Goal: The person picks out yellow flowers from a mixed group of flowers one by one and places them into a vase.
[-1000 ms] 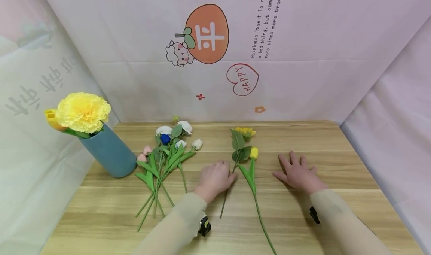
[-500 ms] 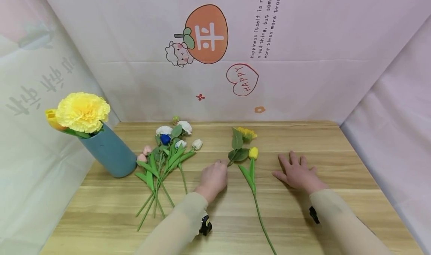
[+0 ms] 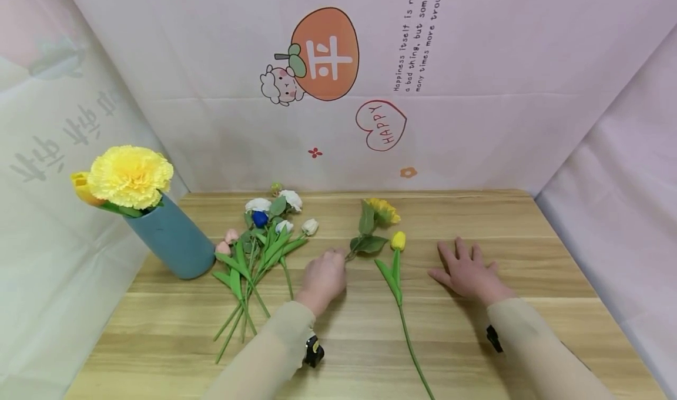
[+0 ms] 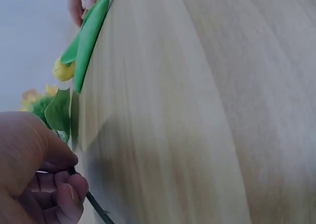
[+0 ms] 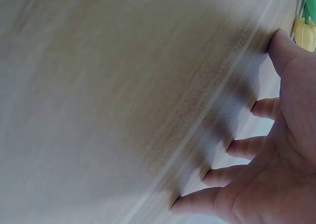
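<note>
My left hand pinches the thin stem of a sunflower between thumb and fingers, its leaves and yellow head pointing away to the upper right. The left wrist view shows the dark stem passing out below the fingertips, low over the wood. Right of it a yellow tulip lies on the table, its long green stem running toward the front edge. My right hand rests on the table with spread fingers, holding nothing. In the right wrist view its fingertips touch the wood.
Left of my left hand lies a bunch of flowers, with white, pink and blue heads and crossing stems. A blue vase with a yellow carnation and an orange-yellow tulip stands at the far left. A printed cloth hangs behind the table.
My left hand has gripped the sunflower's stem and moved a little left with it. The sunflower has swung and shifted left, away from the yellow tulip. My right hand has stayed put.
</note>
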Available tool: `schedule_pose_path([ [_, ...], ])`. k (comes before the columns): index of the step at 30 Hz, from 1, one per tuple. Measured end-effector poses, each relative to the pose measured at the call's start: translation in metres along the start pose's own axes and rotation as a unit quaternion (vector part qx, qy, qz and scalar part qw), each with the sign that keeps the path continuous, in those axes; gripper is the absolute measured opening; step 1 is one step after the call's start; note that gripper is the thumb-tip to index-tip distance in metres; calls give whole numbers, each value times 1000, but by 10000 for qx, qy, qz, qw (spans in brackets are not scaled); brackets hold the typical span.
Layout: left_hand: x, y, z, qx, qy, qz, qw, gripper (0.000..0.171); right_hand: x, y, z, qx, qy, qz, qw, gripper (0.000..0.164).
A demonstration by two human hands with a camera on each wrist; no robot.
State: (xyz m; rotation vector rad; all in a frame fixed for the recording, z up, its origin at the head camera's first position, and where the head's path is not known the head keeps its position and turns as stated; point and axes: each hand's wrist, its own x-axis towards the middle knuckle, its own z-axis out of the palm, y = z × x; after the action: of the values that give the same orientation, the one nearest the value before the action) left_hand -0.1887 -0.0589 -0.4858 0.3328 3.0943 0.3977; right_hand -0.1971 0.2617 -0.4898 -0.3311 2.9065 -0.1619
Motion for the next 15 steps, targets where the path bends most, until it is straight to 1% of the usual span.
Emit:
schedule_pose_path([
  [2, -1, -2, -4, 3, 101, 7, 9999, 14, 0, 0, 0, 5, 27, -22, 10000, 77],
  [4, -3, -3, -8, 49, 270, 51, 9996, 13, -1, 0, -1, 4, 43, -28, 10000, 76],
  [9, -7, -8, -21, 184, 826, 242, 9961, 17, 0, -1, 0, -30, 58, -65, 10000, 75],
  [12, -9, -11, -32, 324, 1195, 410, 9915, 17, 0, -1, 0, -59, 68, -82, 9999, 75],
  [15, -10, -15, -41, 600, 1657, 619, 9824, 13, 0, -1, -1, -68, 86, -81, 9999, 75],
])
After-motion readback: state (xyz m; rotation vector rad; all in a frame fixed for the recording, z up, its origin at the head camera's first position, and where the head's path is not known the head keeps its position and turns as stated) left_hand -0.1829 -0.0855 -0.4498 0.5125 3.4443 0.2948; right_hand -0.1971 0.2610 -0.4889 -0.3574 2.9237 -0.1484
